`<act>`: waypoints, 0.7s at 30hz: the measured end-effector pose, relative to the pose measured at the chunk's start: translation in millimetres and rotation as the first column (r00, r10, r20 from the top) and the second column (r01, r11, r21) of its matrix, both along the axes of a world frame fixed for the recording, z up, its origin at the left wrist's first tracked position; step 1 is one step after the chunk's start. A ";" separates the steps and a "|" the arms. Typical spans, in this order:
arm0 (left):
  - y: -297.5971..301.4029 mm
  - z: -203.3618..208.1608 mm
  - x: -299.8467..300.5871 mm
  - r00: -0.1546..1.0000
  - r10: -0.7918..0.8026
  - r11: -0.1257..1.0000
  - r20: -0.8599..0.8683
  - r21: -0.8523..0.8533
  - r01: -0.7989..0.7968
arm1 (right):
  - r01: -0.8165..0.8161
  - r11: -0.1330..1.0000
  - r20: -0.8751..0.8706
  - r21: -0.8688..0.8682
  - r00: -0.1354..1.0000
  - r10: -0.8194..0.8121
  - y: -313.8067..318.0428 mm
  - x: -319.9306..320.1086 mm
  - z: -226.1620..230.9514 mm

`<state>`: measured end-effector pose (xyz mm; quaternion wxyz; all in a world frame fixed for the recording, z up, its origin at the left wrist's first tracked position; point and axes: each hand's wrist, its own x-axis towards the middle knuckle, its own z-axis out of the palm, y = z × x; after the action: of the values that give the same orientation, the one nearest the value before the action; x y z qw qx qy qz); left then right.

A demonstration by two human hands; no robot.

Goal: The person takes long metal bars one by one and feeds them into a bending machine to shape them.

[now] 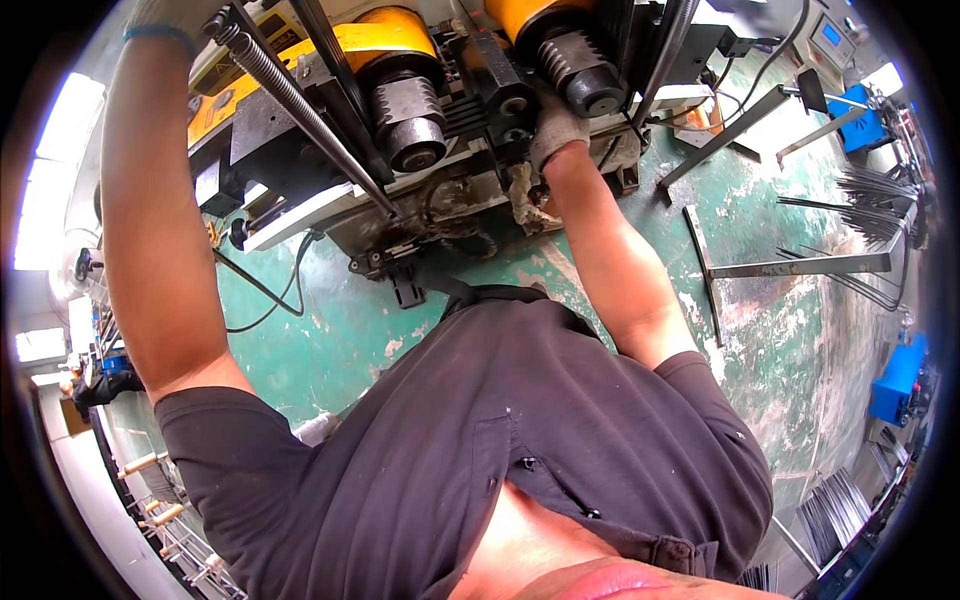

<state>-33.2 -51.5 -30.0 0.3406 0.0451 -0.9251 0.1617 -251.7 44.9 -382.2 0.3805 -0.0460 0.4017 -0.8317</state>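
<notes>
Machine [440, 200], one: black and yellow, standing at the far side, in front of the person.
Right ridged roller [570, 58], one: long axis running far to near, tilted toward the right; dark round end facing near.
Left ridged roller [408, 103], one: long axis far to near, leaning slightly right; blunt end facing near.
Black block [495, 75], one: between the rollers, long axis far to near, slightly rightward.
Right hand [560, 130], gloved: reaching in between block and right ridged roller, the roller just to its right, the block to its left; fingers hidden, grip cannot be told.
Left hand [165, 16], gloved, blue cuff: far left, left of the machine's coil spring [290, 105], cut by the view's edge; finger state cannot be told.
Floor [350, 335]: green, worn.
</notes>
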 end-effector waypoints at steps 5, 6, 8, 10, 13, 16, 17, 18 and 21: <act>17.2 5.3 -0.8 0.980 0.127 0.821 -0.151 0.571 -0.019 | -0.024 0.999 -0.036 0.025 0.999 0.024 -4.7 4.5 0.7; 20.0 4.1 -4.3 0.973 0.155 0.774 -0.172 0.633 -0.012 | -0.008 0.999 -0.066 0.044 0.998 0.011 -2.3 2.7 1.0; 25.4 3.4 -8.0 0.961 0.203 0.739 -0.187 0.674 -0.026 | 0.000 0.999 -0.095 0.054 0.995 0.005 -1.2 1.2 0.3; 32.8 4.0 -9.4 0.950 0.242 0.712 -0.196 0.701 -0.037 | -0.014 0.999 -0.095 0.038 0.995 0.017 -2.4 1.1 -2.2; 38.3 2.4 -12.2 0.945 0.244 0.699 -0.219 0.715 -0.015 | -0.032 0.999 -0.063 0.033 0.997 0.034 -2.5 0.8 -2.5; 48.0 -0.9 -15.6 0.939 0.233 0.724 -0.252 0.690 0.005 | -0.074 0.997 -0.049 -0.002 0.996 0.074 -3.2 -1.4 -5.5; 49.2 -0.6 -17.7 0.943 0.244 0.744 -0.226 0.668 -0.033 | -0.041 0.998 -0.120 0.039 0.992 0.045 -4.7 -6.4 -12.5; 50.3 -0.2 -20.1 0.946 0.254 0.762 -0.201 0.644 -0.068 | -0.004 0.997 -0.191 0.079 0.981 0.019 -8.3 -12.4 -22.6; 65.5 16.6 -6.5 0.918 0.384 0.746 -0.104 0.620 -0.242 | -0.056 0.995 -0.273 0.082 0.959 0.077 -14.3 2.6 -20.3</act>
<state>-39.7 14.0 -13.4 0.3791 0.3229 -0.8627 -0.0881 -249.2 30.7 -402.5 0.3501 -0.1606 0.4793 -0.7886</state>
